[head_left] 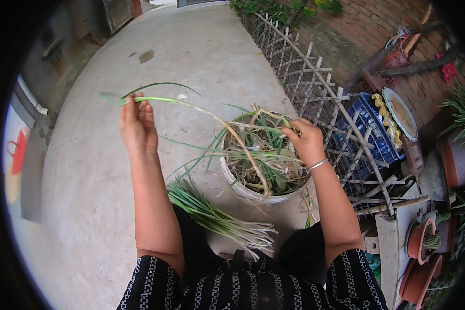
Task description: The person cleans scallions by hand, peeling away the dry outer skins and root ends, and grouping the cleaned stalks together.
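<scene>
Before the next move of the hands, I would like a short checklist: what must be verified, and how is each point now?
1. Left hand has a hold on the long green onion: ok.
2. Right hand has a firm grip: cannot tell; its fingertips are at the stalks over the bucket.
3. Bucket stands upright on the concrete ground: ok.
4. Leaves all inside the bucket: not ok; some stick out past the rim.
5. Green onion bundle lies outside the bucket: ok.
</scene>
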A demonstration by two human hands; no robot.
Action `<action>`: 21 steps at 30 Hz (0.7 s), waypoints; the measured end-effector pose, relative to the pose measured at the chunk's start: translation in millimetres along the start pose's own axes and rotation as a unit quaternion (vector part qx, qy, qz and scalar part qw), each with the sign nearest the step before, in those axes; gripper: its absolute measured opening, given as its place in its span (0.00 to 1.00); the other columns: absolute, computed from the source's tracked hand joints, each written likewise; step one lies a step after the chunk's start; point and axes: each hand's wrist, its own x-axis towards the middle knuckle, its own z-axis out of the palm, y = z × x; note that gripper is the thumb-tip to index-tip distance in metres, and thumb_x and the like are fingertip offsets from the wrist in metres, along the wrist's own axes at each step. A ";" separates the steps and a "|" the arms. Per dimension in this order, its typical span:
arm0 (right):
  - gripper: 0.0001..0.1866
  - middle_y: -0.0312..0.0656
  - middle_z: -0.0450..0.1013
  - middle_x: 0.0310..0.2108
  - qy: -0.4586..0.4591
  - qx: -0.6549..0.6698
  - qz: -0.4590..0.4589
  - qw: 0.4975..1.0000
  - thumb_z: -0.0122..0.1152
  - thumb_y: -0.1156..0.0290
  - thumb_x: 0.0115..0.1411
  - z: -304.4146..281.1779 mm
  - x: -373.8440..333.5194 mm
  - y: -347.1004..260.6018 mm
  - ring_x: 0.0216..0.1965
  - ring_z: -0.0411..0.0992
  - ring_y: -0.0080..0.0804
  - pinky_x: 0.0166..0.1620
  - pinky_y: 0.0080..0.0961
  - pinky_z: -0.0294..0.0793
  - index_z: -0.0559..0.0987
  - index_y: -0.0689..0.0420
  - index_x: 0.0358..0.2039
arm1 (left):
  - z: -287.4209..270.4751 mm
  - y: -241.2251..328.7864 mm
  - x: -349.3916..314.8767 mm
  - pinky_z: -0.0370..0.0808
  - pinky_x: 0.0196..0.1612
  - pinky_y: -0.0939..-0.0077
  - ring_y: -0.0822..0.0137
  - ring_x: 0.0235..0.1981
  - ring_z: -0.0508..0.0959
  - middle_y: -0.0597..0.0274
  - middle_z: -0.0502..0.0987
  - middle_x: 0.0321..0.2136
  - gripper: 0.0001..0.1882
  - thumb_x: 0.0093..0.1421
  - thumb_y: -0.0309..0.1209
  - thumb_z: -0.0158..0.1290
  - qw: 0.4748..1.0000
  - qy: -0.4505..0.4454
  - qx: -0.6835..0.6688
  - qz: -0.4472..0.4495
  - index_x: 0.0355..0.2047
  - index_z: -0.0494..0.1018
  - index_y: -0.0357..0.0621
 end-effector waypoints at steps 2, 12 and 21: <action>0.10 0.47 0.71 0.25 0.001 -0.105 -0.023 0.994 0.62 0.68 0.47 3.4 -6.2 36.4 0.25 0.70 0.40 0.29 0.29 0.69 0.75 0.61 0.25 | -18.5 13.7 14.2 0.73 0.32 0.84 0.75 0.29 0.72 0.62 0.74 0.33 0.09 0.60 0.33 0.47 0.999 0.017 -0.018 0.033 0.35 0.68 0.40; 0.05 0.50 0.70 0.33 -0.152 -0.388 0.084 0.905 0.53 0.75 0.48 24.2 -45.8 125.4 0.29 0.73 0.45 0.33 0.36 0.74 0.75 0.59 0.26 | -41.3 61.9 19.9 0.73 0.35 0.83 0.74 0.30 0.72 0.59 0.72 0.33 0.10 0.61 0.32 0.45 0.991 0.041 -0.038 0.119 0.36 0.67 0.37; 0.04 0.51 0.71 0.31 -0.167 -0.418 0.047 0.892 0.52 0.78 0.45 23.5 -46.0 119.0 0.28 0.73 0.45 0.31 0.35 0.74 0.75 0.60 0.23 | -106.7 197.4 130.1 0.75 0.36 0.77 0.66 0.30 0.74 0.54 0.73 0.30 0.11 0.62 0.30 0.42 0.968 -0.045 -0.130 0.211 0.33 0.68 0.32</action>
